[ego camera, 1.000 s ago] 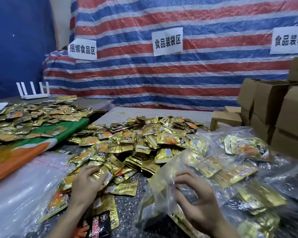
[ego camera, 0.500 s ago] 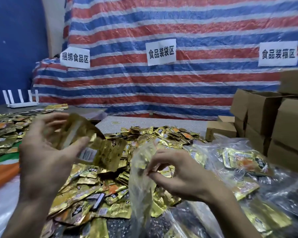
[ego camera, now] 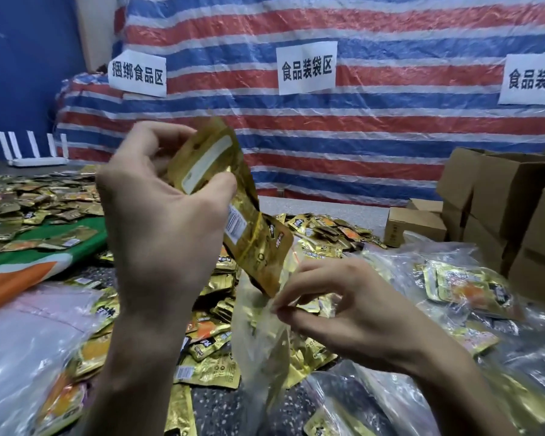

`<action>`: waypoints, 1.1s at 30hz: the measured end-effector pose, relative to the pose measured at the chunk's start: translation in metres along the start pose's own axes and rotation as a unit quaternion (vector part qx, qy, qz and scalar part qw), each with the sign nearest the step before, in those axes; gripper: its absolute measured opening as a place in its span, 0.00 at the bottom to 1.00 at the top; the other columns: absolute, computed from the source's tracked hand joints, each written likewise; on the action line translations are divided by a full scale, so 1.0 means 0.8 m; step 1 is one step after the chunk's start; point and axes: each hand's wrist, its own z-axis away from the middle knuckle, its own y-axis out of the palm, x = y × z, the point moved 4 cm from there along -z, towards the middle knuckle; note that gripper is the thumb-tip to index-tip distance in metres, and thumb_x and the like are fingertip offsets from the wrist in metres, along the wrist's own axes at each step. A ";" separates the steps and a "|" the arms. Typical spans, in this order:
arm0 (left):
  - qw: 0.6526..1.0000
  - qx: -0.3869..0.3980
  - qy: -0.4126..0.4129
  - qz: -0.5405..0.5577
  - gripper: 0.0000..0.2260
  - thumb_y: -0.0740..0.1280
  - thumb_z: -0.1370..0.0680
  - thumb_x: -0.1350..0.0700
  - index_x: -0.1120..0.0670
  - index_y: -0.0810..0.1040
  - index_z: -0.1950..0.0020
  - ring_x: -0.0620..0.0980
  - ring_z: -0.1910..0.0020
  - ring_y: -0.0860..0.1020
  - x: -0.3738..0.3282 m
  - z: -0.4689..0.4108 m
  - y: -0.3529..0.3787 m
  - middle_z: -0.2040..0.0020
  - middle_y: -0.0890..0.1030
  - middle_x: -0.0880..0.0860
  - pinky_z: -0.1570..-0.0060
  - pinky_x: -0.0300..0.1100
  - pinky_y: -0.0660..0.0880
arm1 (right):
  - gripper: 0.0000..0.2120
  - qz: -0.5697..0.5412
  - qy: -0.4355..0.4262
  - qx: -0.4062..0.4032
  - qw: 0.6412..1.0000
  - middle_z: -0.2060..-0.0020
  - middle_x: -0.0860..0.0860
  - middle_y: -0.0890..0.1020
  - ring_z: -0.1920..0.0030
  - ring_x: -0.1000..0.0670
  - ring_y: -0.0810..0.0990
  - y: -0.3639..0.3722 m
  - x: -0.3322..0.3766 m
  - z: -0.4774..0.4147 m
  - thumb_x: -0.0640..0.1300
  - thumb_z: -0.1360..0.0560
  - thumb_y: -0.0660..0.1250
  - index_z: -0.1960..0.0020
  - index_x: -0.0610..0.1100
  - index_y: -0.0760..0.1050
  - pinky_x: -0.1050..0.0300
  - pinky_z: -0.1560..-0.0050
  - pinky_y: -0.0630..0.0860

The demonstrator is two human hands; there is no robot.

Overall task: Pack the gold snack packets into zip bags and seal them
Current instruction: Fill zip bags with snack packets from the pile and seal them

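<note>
My left hand [ego camera: 161,228] is raised above the table and grips a bunch of gold snack packets [ego camera: 243,221], which slant down to the right. Their lower end reaches the mouth of a clear zip bag [ego camera: 258,338]. My right hand [ego camera: 337,306] pinches the top edge of that bag and holds it up, the rest hanging limp to the table. A heap of loose gold packets [ego camera: 321,234] lies on the speckled table [ego camera: 221,404] behind and below both hands.
Filled clear bags of packets [ego camera: 466,287] lie at the right, more plastic bags [ego camera: 29,350] at the left. Cardboard boxes [ego camera: 497,196] are stacked at the far right. Another spread of packets [ego camera: 29,206] covers the left table. A striped tarp [ego camera: 359,127] with paper signs hangs behind.
My left hand picked up packets from the pile, raised them and now tilts them down to the bag's mouth. My right hand lifted the bag's edge and keeps its pinch.
</note>
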 end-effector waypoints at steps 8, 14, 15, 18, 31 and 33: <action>0.983 0.154 -0.023 -0.099 0.14 0.73 0.29 0.65 0.50 0.75 0.51 0.29 0.62 0.77 0.016 0.016 0.041 0.61 0.76 0.40 0.68 0.24 0.70 | 0.05 -0.016 -0.010 -0.069 0.997 0.59 0.56 0.86 0.58 0.55 0.84 0.001 -0.001 0.002 0.39 0.26 0.73 0.52 0.46 0.86 0.54 0.57 0.82; 0.927 0.326 0.060 -0.173 0.12 0.70 0.29 0.66 0.53 0.75 0.52 0.43 0.65 0.77 0.014 0.031 0.063 0.62 0.79 0.48 0.65 0.44 0.73 | 0.05 -0.002 0.006 -0.117 0.993 0.60 0.56 0.86 0.58 0.57 0.84 -0.005 -0.006 0.007 0.39 0.25 0.73 0.52 0.46 0.86 0.56 0.57 0.81; 0.919 0.345 0.058 -0.180 0.11 0.71 0.29 0.66 0.53 0.75 0.52 0.45 0.64 0.77 0.016 0.034 0.067 0.62 0.80 0.49 0.64 0.46 0.73 | 0.06 0.002 0.005 -0.123 0.992 0.60 0.56 0.86 0.58 0.57 0.84 -0.005 -0.005 0.007 0.39 0.25 0.73 0.51 0.46 0.86 0.55 0.57 0.81; 0.901 0.387 0.035 -0.194 0.09 0.73 0.27 0.60 0.53 0.75 0.51 0.48 0.61 0.78 0.024 0.038 0.075 0.60 0.80 0.50 0.60 0.48 0.75 | 0.07 0.012 -0.002 -0.138 0.990 0.60 0.56 0.87 0.59 0.58 0.84 -0.005 -0.004 0.007 0.38 0.26 0.73 0.50 0.47 0.86 0.54 0.59 0.80; 0.800 0.558 0.004 -0.223 0.07 0.73 0.29 0.43 0.45 0.84 0.60 0.37 0.49 0.78 0.055 0.026 0.044 0.52 0.82 0.41 0.47 0.39 0.73 | 0.05 0.076 0.065 -0.244 0.964 0.65 0.58 0.84 0.67 0.57 0.81 -0.008 -0.006 0.012 0.47 0.25 0.72 0.56 0.48 0.85 0.51 0.65 0.79; 0.810 0.541 -0.003 -0.226 0.05 0.74 0.30 0.44 0.43 0.84 0.62 0.32 0.46 0.73 0.060 0.019 0.039 0.46 0.78 0.37 0.50 0.31 0.68 | 0.11 0.112 0.085 -0.222 0.965 0.66 0.61 0.83 0.68 0.59 0.79 -0.015 -0.004 0.014 0.57 0.27 0.71 0.58 0.51 0.83 0.53 0.66 0.78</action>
